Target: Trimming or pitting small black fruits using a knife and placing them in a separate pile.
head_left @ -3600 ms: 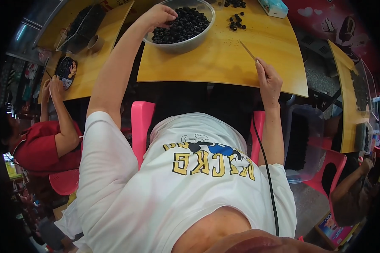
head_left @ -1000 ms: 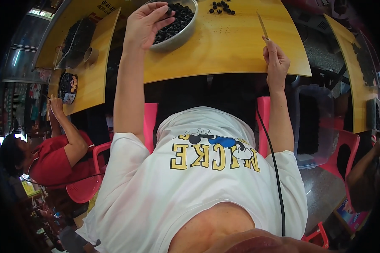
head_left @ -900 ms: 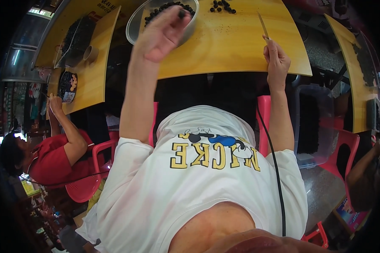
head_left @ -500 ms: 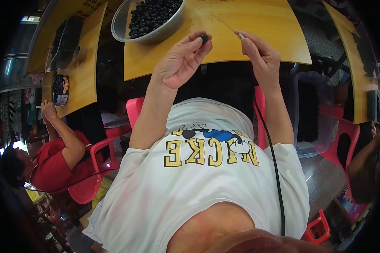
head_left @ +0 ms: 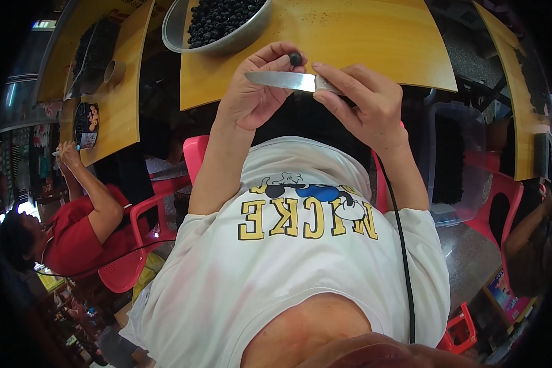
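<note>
A small dark round fruit or nut (head_left: 295,59) is pinched between the thumb and fingertips of my left hand (head_left: 254,92), over the near edge of the table; its exact kind I cannot tell. My right hand (head_left: 368,98) grips the pale handle of a knife (head_left: 282,80). The blade points left, broad side showing, just below the dark piece and in front of my left palm. Whether blade and fingers touch is unclear. Beyond my left hand stands a translucent plastic bowl (head_left: 251,34), heaped with many similar dark round pieces (head_left: 218,23).
The yellow table (head_left: 362,37) has fine crumbs scattered on it. To the right sits a clear plastic bin (head_left: 466,205) with dark contents by a pink chair (head_left: 503,208). At left, a person in red (head_left: 92,227) works at another table (head_left: 119,122). A black cable (head_left: 405,264) runs down my right side.
My right hand has moved left and slightly nearer, turning the knife so its blade now lies broadside toward the left. My left hand keeps its pinch on the dark piece.
</note>
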A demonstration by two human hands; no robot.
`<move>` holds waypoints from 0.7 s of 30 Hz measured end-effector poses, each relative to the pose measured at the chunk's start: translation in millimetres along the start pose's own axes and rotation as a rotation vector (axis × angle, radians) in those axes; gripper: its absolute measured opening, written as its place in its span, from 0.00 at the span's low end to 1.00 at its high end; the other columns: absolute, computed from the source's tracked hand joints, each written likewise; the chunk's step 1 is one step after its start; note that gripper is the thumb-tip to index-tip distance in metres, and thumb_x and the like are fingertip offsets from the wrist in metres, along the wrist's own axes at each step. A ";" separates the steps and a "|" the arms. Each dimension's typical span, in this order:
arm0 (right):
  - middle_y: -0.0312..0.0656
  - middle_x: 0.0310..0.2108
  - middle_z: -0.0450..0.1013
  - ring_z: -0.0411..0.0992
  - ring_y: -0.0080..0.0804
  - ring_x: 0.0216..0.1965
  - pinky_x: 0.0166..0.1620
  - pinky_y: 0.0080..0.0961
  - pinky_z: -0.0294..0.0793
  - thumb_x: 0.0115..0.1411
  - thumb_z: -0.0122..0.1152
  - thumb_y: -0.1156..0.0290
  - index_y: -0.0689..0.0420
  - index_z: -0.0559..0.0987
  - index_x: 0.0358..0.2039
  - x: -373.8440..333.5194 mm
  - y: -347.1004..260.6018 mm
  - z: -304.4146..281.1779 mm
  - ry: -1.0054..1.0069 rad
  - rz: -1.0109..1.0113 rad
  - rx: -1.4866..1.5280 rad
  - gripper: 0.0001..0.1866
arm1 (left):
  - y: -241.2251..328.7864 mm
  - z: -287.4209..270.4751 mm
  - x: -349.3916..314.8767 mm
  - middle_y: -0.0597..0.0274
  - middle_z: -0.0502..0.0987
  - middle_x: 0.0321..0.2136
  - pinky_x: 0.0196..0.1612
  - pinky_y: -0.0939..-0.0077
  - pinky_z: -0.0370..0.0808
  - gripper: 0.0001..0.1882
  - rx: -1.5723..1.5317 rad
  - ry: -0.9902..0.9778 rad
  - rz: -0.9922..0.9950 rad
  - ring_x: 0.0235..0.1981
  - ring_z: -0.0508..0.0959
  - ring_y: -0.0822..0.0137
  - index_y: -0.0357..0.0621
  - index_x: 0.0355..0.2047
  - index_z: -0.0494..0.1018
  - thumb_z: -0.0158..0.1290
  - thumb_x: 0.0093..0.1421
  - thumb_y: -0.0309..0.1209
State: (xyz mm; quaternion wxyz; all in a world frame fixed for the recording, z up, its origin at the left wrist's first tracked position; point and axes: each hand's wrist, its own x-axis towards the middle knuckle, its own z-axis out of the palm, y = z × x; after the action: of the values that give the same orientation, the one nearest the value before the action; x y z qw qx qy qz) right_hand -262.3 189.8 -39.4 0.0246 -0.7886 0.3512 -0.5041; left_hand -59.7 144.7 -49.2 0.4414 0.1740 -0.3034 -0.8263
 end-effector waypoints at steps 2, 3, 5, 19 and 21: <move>0.38 0.22 0.73 0.69 0.27 0.19 0.21 0.19 0.66 0.48 0.69 0.69 0.56 0.81 0.41 -0.1 0.9 -0.8 0.016 -0.007 -0.031 0.18 | -0.7 2.4 -0.4 0.56 0.76 0.37 0.41 0.77 0.78 0.09 0.011 0.006 0.003 0.36 0.79 0.69 0.36 0.41 0.71 0.50 0.62 0.26; 0.38 0.21 0.73 0.69 0.27 0.18 0.21 0.19 0.66 0.47 0.69 0.68 0.56 0.81 0.41 -0.2 1.6 -1.1 0.032 -0.016 -0.063 0.18 | -0.9 3.6 -0.6 0.57 0.76 0.36 0.40 0.78 0.78 0.08 0.024 0.011 0.007 0.36 0.79 0.69 0.37 0.41 0.71 0.50 0.62 0.27; 0.38 0.21 0.73 0.69 0.27 0.18 0.21 0.19 0.66 0.47 0.69 0.68 0.56 0.81 0.41 -0.2 2.9 -0.4 0.040 -0.012 -0.066 0.18 | -1.4 3.9 -1.0 0.57 0.76 0.36 0.40 0.79 0.78 0.09 0.016 -0.013 0.004 0.36 0.79 0.69 0.37 0.41 0.70 0.50 0.62 0.27; 0.37 0.19 0.70 0.67 0.27 0.17 0.20 0.20 0.64 0.47 0.69 0.66 0.55 0.81 0.41 -3.6 8.4 5.4 0.060 -0.035 -0.095 0.19 | -2.5 1.0 -3.6 0.50 0.74 0.37 0.37 0.80 0.77 0.11 -0.122 -0.056 -0.034 0.32 0.77 0.68 0.36 0.42 0.66 0.51 0.62 0.28; 0.37 0.18 0.70 0.66 0.27 0.17 0.20 0.20 0.64 0.48 0.69 0.65 0.55 0.81 0.41 -4.1 9.2 5.5 0.073 -0.053 -0.120 0.19 | -1.4 1.4 -3.7 0.49 0.74 0.37 0.37 0.80 0.77 0.11 -0.189 -0.064 -0.080 0.32 0.76 0.68 0.35 0.42 0.66 0.52 0.61 0.27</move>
State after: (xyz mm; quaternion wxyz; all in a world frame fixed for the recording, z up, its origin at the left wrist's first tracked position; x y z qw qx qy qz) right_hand -263.7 183.6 -49.0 -0.0489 -0.7787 0.3603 -0.5112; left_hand -59.3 148.9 -48.9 0.4128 0.1171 -0.2307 -0.8733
